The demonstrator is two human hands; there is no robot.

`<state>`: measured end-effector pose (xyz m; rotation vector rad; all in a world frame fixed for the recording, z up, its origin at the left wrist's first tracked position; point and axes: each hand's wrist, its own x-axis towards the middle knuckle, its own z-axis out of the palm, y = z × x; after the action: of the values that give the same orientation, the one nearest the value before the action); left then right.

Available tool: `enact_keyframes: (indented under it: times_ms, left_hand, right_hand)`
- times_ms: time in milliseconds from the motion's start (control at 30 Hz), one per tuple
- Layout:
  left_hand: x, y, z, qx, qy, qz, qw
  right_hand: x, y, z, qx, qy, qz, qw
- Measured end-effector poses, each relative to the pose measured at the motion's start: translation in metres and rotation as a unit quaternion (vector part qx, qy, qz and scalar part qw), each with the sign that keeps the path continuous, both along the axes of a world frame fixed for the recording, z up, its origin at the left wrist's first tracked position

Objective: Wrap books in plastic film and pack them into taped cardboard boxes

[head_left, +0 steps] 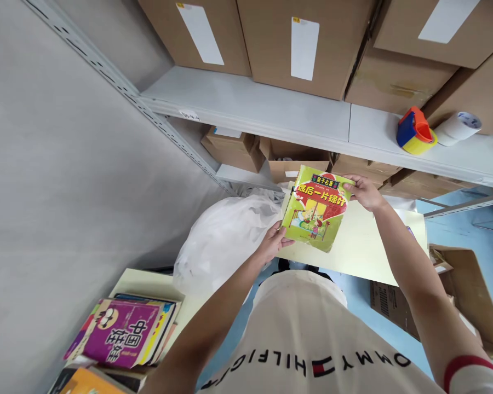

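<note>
I hold a green and red picture book with Chinese lettering out in front of me, above a pale yellow table. My left hand grips the book's lower left corner, fingers closed on it. My right hand pinches the upper right corner. The cover faces me, tilted slightly.
A stack of books topped by a purple one lies at lower left. A white plastic bag sits beside the table. Grey shelves carry cardboard boxes, a coloured tape dispenser and a tape roll. An open carton stands on the blue floor.
</note>
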<state>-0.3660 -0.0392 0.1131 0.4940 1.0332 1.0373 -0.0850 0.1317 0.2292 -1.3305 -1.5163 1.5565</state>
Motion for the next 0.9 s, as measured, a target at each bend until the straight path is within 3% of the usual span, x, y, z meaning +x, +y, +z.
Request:
enact_keyframes:
  times_ms: [133,333,900]
  left_hand:
    - [0.005,0.001,-0.001,0.000,0.050,0.007,0.999]
    - [0.014,-0.002,-0.004,-0.011,0.021,0.007,1.000]
    - [0.025,0.002,-0.015,-0.028,0.015,0.017,0.999]
  right_hand:
    - [0.010,0.003,-0.017,-0.014,0.011,-0.018,1.000]
    - [0.021,0.009,-0.039,-0.033,0.047,-0.065,0.996]
    - [0.028,0.017,-0.041,-0.062,0.059,-0.071,0.994]
